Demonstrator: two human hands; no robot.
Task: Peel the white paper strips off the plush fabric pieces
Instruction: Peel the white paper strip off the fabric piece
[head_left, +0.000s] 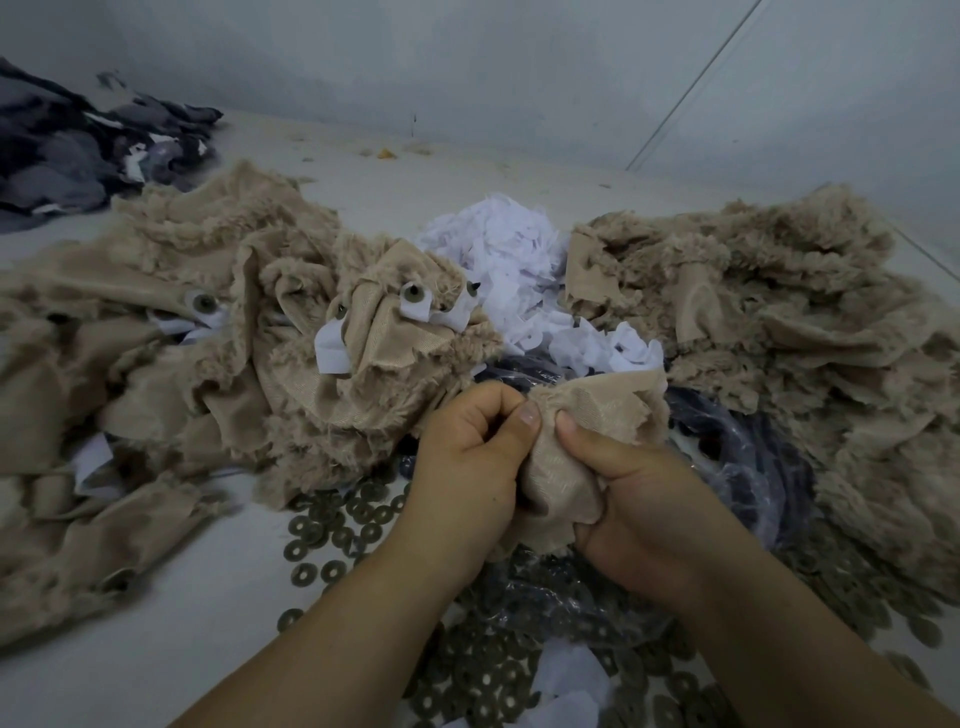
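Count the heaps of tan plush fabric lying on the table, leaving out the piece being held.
2. One heap lies at the left, with white strips still on some pieces; the other heap lies at the right. Loose pieces may be hidden underneath.

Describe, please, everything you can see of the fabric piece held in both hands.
The fabric piece is beige plush, its smooth woven backing facing up, fuzzy pile showing along frayed edges. It is crumpled and held up above a dark plastic bag. The left hand and right hand both grip it, thumbs pressing on top. No white paper shows on it.
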